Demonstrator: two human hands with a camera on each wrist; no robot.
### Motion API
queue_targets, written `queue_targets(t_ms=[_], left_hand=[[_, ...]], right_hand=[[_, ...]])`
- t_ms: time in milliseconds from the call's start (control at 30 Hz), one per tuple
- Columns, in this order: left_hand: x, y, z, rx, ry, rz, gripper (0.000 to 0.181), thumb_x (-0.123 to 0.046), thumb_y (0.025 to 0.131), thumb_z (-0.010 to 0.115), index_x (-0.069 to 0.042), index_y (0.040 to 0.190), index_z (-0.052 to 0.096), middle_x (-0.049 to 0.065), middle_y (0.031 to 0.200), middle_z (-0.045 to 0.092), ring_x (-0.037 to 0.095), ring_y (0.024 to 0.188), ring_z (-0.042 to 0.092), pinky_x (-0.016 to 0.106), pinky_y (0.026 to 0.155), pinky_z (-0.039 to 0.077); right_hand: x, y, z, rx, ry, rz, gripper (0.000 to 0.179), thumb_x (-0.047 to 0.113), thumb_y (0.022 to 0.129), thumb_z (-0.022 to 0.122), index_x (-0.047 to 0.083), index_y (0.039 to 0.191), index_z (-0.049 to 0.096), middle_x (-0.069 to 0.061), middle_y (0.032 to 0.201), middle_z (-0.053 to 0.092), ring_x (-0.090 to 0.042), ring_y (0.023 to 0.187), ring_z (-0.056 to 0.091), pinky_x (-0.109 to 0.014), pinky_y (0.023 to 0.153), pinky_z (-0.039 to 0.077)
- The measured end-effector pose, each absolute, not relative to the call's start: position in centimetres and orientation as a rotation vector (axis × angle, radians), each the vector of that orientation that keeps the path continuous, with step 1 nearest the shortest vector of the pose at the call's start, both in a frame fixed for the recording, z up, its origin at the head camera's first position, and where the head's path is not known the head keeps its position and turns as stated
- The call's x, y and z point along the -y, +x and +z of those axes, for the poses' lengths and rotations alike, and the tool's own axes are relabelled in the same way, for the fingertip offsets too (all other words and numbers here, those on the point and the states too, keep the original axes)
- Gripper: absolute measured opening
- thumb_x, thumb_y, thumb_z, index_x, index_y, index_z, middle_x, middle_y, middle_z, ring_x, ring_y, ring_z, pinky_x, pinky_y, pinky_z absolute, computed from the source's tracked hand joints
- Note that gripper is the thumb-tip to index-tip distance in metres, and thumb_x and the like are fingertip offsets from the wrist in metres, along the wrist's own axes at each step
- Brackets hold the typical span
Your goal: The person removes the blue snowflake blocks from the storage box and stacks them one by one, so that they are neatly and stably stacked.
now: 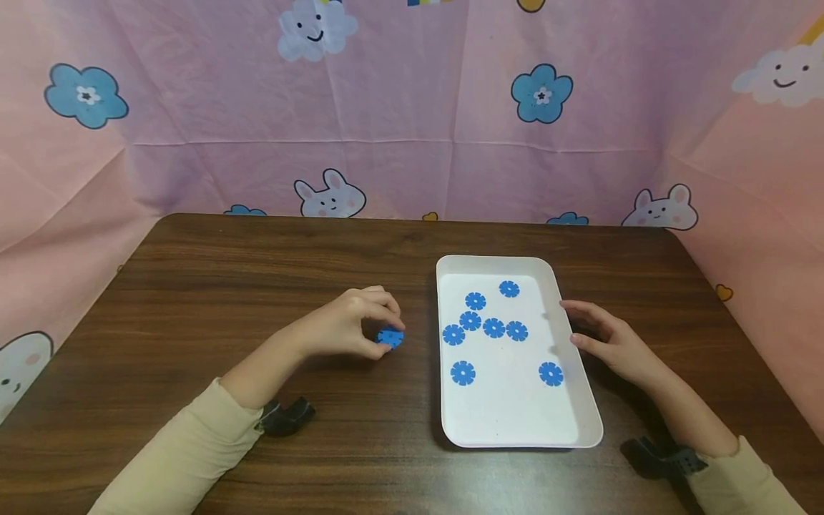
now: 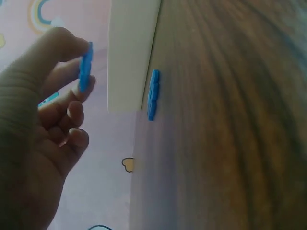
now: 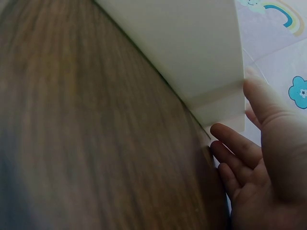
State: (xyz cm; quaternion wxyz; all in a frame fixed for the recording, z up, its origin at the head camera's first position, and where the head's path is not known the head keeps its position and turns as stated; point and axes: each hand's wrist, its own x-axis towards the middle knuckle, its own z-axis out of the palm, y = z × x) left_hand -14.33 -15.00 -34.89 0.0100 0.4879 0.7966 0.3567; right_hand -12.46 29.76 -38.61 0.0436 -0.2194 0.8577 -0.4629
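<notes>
Apart — left hand (image 1: 344,322) pinching disc (image 2: 85,67), tray rim (image 1: 489,263), tabletop (image 1: 418,379) between

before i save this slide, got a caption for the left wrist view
Left hand pinching a blue disc, a second disc on the wooden table near the white tray.

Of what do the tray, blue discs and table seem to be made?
Tray: probably smooth plastic; thin white walls, rounded corners. Blue discs: likely matte plastic; even colour, crisp notches. Table: wood or wood-look laminate, slightly glossy; dark grain, pale reflection.
</notes>
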Motion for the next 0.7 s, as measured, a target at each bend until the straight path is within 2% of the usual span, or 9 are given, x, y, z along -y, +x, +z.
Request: queue_targets(t_ms=[700], left_hand=[[15.6, -15.4, -37.0, -2.467, 1.441, 1.043, 0.021, -0.011, 0.076, 0.078, -0.009, 0.097, 0.075, -0.008, 0.097, 0.06, 0.011, 0.09, 0.049, 0.03, 0.076, 0.047]], right_hand=[[-29.7, -12.4, -38.6, -2.625, -0.674, -1.415, 0.049, 0.005, 0.093, 0.06, 0.001, 0.139, 0.043, -0.025, 0.132, 0.048, 0.007, 0.111, 0.048, -0.016, 0.087, 0.041]])
